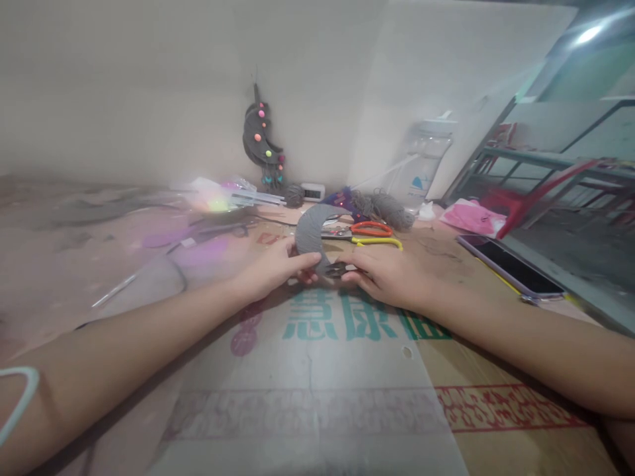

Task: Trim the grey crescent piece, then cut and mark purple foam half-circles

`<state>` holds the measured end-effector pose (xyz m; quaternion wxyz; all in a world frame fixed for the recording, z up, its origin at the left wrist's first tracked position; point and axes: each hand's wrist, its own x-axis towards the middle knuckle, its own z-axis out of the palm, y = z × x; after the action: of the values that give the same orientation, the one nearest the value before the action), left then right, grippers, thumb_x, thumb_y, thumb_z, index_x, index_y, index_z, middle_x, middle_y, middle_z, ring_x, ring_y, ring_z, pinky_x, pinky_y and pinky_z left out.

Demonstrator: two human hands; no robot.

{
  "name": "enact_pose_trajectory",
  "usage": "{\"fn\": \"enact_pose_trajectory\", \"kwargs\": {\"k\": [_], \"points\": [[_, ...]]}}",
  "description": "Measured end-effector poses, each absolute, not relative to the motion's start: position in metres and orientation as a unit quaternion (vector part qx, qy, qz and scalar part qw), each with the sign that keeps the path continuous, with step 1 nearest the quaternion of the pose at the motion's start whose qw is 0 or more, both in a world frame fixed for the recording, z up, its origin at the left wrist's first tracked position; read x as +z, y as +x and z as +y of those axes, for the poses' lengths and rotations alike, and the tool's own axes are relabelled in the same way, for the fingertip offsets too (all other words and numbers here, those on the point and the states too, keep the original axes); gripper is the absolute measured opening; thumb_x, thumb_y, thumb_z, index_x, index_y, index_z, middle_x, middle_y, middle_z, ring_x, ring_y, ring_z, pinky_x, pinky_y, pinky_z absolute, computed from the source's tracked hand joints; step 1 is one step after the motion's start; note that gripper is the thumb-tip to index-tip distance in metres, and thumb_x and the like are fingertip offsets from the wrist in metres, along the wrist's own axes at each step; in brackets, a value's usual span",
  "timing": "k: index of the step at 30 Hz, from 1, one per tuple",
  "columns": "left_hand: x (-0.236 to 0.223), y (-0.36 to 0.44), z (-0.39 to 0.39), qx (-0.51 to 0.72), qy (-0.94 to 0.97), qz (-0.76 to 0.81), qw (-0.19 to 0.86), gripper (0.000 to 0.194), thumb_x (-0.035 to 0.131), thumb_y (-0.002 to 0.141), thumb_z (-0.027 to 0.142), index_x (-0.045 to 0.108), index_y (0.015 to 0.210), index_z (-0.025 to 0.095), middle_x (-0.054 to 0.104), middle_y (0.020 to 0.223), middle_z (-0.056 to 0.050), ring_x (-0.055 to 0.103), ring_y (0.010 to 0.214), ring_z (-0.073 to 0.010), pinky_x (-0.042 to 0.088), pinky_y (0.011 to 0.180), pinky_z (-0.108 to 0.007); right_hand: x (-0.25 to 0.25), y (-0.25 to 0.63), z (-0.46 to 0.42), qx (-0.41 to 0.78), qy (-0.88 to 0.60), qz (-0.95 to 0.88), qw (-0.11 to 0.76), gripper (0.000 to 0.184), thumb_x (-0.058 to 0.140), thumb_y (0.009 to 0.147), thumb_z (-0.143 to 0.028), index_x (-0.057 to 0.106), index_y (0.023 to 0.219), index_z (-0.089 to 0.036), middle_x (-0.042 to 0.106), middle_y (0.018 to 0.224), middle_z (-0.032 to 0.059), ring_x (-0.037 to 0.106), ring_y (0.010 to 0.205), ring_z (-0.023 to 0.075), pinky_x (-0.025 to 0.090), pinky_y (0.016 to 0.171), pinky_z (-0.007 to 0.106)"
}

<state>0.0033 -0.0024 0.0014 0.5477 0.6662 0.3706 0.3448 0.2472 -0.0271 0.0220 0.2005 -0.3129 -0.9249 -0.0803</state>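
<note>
A grey crescent (308,231), wrapped in yarn, stands tilted above the cardboard in front of me. My left hand (278,266) is closed on its lower left side, thumb on the front and fingers behind. At the crescent's lower tip, my right hand (384,272) pinches a small dark bundle (336,269) that looks like grey yarn; blur hides its exact form. Just behind the crescent lie scissors with an orange and yellow handle (372,229), their blades partly covered by it.
A finished-looking grey moon with coloured pom-poms (260,135) hangs on the wall. Grey yarn (389,208), a small digital clock (313,192) and a clear bottle (426,165) stand at the back. A phone (513,264) and pink cloth (473,217) lie right; plastic packets (218,195) lie left.
</note>
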Motion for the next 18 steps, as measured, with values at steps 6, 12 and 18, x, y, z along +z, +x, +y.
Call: {"fn": "enact_pose_trajectory", "kwargs": {"k": [6, 12, 18], "points": [[0.0022, 0.0039, -0.0033, 0.347, 0.673, 0.364, 0.543, 0.043, 0.072, 0.082, 0.048, 0.058, 0.104, 0.014, 0.070, 0.070, -0.001, 0.064, 0.059, -0.0119, 0.048, 0.055, -0.021, 0.0184, 0.2468, -0.0252, -0.112, -0.288, -0.928, 0.209, 0.034, 0.043, 0.103, -0.037, 0.067, 0.114, -0.016, 0.073, 0.087, 0.0079, 0.066, 0.079, 0.0175, 0.046, 0.070, 0.027], [0.0033, 0.0024, -0.0028, 0.325, 0.694, 0.378, 0.520, 0.045, 0.069, 0.084, 0.052, 0.058, 0.105, 0.014, 0.072, 0.074, -0.004, 0.067, 0.062, -0.0144, 0.046, 0.053, -0.022, 0.0175, 0.2466, -0.0239, -0.121, -0.287, -0.929, 0.201, 0.034, 0.044, 0.103, -0.039, 0.067, 0.116, -0.017, 0.074, 0.089, 0.0080, 0.067, 0.081, 0.0178, 0.046, 0.070, 0.028], [0.0057, 0.0024, -0.0044, 0.323, 0.699, 0.369, 0.521, 0.040, 0.069, 0.085, 0.050, 0.059, 0.101, 0.014, 0.072, 0.073, -0.004, 0.066, 0.061, -0.0136, 0.046, 0.053, -0.022, 0.0180, 0.2469, -0.0239, -0.118, -0.294, -0.929, 0.193, 0.031, 0.044, 0.103, -0.036, 0.067, 0.114, -0.018, 0.074, 0.089, 0.0075, 0.067, 0.079, 0.0178, 0.045, 0.067, 0.027]]}}
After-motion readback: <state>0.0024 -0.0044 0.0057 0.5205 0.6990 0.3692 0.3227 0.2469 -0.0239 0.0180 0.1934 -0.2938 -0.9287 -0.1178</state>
